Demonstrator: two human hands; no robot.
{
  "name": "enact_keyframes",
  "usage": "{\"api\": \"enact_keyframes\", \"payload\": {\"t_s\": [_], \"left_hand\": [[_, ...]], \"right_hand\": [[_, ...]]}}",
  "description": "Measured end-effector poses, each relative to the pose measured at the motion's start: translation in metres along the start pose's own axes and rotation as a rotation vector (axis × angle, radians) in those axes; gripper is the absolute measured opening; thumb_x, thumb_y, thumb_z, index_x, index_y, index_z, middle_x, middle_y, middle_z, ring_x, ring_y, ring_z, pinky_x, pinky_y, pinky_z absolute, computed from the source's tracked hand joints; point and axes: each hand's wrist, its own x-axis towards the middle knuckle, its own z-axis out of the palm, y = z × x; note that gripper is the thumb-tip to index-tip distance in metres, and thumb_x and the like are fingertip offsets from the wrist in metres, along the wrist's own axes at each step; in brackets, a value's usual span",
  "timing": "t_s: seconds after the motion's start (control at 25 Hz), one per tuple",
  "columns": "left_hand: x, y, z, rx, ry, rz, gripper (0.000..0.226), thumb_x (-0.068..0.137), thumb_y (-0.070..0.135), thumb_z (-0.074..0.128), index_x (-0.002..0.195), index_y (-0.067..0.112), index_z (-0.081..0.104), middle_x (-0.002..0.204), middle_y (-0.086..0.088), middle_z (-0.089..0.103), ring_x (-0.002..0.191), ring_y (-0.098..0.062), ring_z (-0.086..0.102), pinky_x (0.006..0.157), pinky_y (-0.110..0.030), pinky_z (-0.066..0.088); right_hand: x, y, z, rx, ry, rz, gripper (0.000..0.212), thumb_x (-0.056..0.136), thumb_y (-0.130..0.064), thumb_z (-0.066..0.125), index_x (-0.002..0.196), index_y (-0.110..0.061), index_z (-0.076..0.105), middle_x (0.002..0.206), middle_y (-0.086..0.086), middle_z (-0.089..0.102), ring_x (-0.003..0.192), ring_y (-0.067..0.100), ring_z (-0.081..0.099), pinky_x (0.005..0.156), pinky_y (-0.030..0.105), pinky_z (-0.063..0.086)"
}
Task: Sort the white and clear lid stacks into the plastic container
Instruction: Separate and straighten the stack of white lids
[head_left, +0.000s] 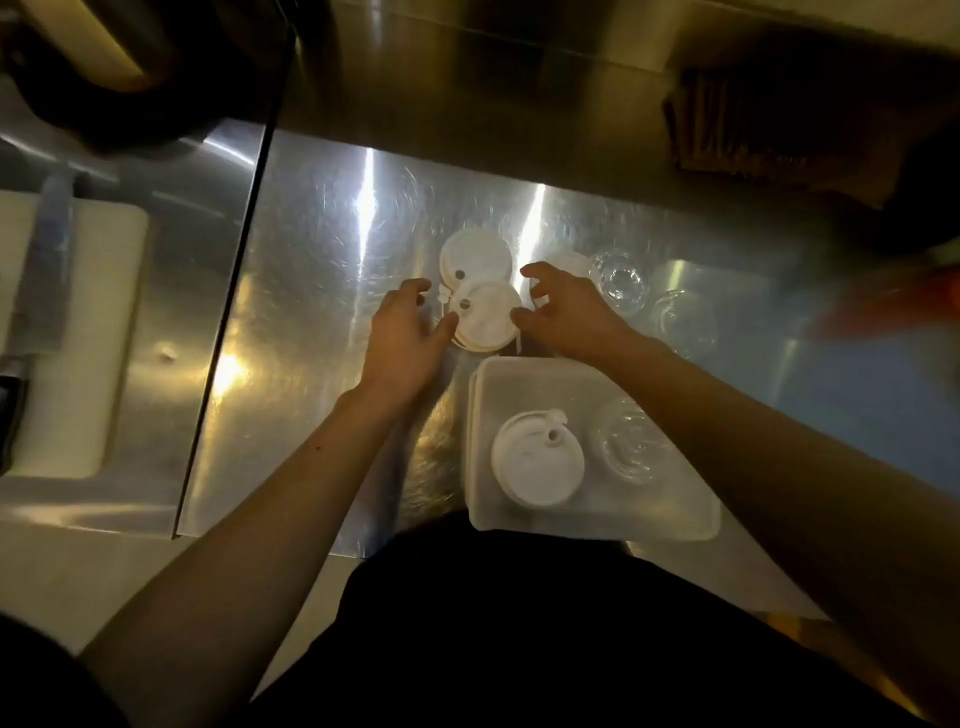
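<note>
Bracketing a white lid stack (485, 318) on the steel counter (311, 234), a person's left hand (408, 335) and right hand (569, 314) are spread, thumbs touching its rim; the plastic container (623, 512) at 5 o'clock holds a second white stack (537, 460) and a clear lid stack (631, 447).

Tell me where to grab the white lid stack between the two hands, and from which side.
Take the white lid stack by its rim, left and right sides, from above. The flat top gives no hold; the second white stack crowds its far edge, the plastic container its near one. The left hand and right hand flank it.
</note>
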Motion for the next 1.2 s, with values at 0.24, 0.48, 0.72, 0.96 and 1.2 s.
{"api": "enact_keyframes", "payload": {"t_s": [0.24,0.48,0.72,0.96,1.2], "left_hand": [[0.005,-0.003,0.006,-0.018,-0.045,-0.036,0.047,0.087,0.032,0.068,0.128,0.013,0.056,0.124,-0.011,0.063,0.106,-0.022,0.065,0.092,-0.032,0.053],[0.005,0.002,0.009,-0.090,-0.081,-0.070,0.039,0.087,0.023,0.069,0.123,0.012,0.058,0.119,-0.011,0.067,0.102,-0.024,0.067,0.093,-0.038,0.055],[0.006,0.002,0.010,-0.166,-0.096,-0.132,0.042,0.085,0.019,0.071,0.124,0.012,0.056,0.107,-0.007,0.069,0.080,-0.011,0.063,0.074,-0.018,0.049],[0.002,0.005,0.005,-0.265,-0.115,-0.158,0.044,0.081,0.026,0.074,0.120,0.024,0.055,0.107,-0.007,0.070,0.090,-0.019,0.070,0.083,-0.038,0.059],[0.003,0.010,-0.003,-0.463,-0.112,-0.245,0.040,0.085,0.017,0.071,0.119,0.021,0.051,0.097,0.001,0.069,0.089,-0.014,0.070,0.083,-0.040,0.061]], "right_hand": [[0.004,-0.002,0.007,-0.005,-0.033,0.043,0.059,0.092,-0.024,0.061,0.145,-0.014,0.036,0.134,0.017,0.057,0.114,0.028,0.059,0.084,0.028,0.042],[0.008,-0.003,0.012,0.033,-0.023,0.084,0.054,0.090,-0.021,0.061,0.139,-0.012,0.042,0.128,0.017,0.060,0.114,0.030,0.059,0.085,0.030,0.043],[0.012,-0.005,0.016,0.105,0.012,0.104,0.052,0.088,-0.018,0.063,0.137,-0.012,0.046,0.131,0.013,0.059,0.115,0.026,0.058,0.084,0.027,0.041],[0.007,-0.006,0.015,0.333,0.134,0.128,0.051,0.088,-0.014,0.063,0.137,-0.014,0.048,0.133,0.009,0.059,0.115,0.023,0.059,0.085,0.026,0.047],[0.008,-0.006,0.016,0.487,0.220,0.137,0.046,0.088,-0.012,0.063,0.133,-0.015,0.054,0.126,0.003,0.061,0.104,0.011,0.060,0.078,0.013,0.048]]}}
